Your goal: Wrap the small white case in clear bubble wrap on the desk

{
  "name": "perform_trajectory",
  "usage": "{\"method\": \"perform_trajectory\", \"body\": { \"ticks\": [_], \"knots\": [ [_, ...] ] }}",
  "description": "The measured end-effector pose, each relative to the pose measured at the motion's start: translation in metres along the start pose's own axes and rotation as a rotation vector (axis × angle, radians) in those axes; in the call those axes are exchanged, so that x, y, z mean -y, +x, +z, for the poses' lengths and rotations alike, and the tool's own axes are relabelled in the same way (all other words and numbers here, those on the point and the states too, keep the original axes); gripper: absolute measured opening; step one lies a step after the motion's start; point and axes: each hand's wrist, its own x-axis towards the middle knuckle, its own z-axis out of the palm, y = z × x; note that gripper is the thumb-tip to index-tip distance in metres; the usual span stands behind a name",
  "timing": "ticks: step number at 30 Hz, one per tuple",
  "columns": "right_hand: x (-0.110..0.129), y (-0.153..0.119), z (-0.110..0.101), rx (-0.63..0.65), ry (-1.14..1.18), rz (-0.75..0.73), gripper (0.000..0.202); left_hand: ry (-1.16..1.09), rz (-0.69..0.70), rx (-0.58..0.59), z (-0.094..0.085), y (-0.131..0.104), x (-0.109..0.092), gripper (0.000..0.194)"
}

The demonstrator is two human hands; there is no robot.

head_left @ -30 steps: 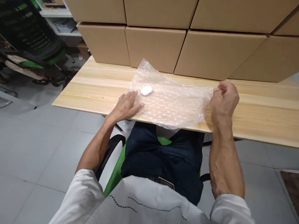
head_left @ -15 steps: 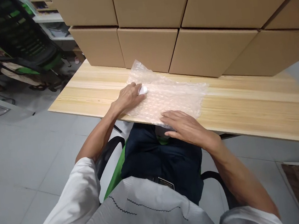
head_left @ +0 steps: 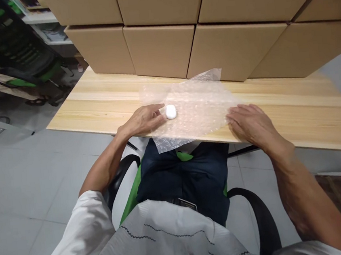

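A sheet of clear bubble wrap [head_left: 199, 108] lies askew on the wooden table, one corner hanging over the front edge above my lap. On its left part sits a small white rounded case [head_left: 171, 111], like an earbud case, fully in sight. My left hand [head_left: 145, 118] is at the case's left side, fingers and thumb apart with their tips close to it; whether they touch it I cannot make out. At the sheet's right edge, my right hand [head_left: 249, 123] has its fingers closed on the bubble wrap.
Stacked cardboard boxes [head_left: 159, 51] line the back of the wooden table [head_left: 309, 117]. I sit on a green chair with black armrests [head_left: 259, 215]. Another person sits by a dark mesh chair [head_left: 7, 51] at the far left, near white shelves [head_left: 40, 17].
My right hand has moved right, from the sheet's front edge to its right edge. The bubble wrap has turned, and my left fingers have drawn back from over the white case.
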Motion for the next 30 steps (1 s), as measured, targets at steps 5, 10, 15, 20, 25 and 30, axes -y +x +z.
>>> {"method": "perform_trajectory", "body": {
  "ticks": [5,10,15,20,25,30],
  "knots": [
    [0.055,-0.004,-0.011,-0.115,0.119,-0.115,0.044,0.0,0.048,-0.067,0.022,0.006,0.006,0.061],
    [0.123,0.039,-0.01,-0.011,0.394,-0.044,0.05,0.064,0.134,-0.078,0.029,0.005,0.015,0.06],
    [0.148,0.1,-0.001,0.055,0.346,0.087,0.052,-0.009,0.182,-0.124,0.024,-0.022,0.028,0.061],
    [0.159,0.123,0.005,0.207,0.282,0.051,0.046,0.041,0.215,-0.063,0.024,-0.046,0.04,0.06],
    [0.149,0.122,0.014,0.161,0.325,-0.022,0.04,0.076,0.266,-0.028,0.037,-0.042,0.035,0.061],
    [0.154,0.128,0.017,0.183,0.345,-0.06,0.041,0.027,0.285,-0.024,0.041,-0.035,0.032,0.06]
  ]
}}
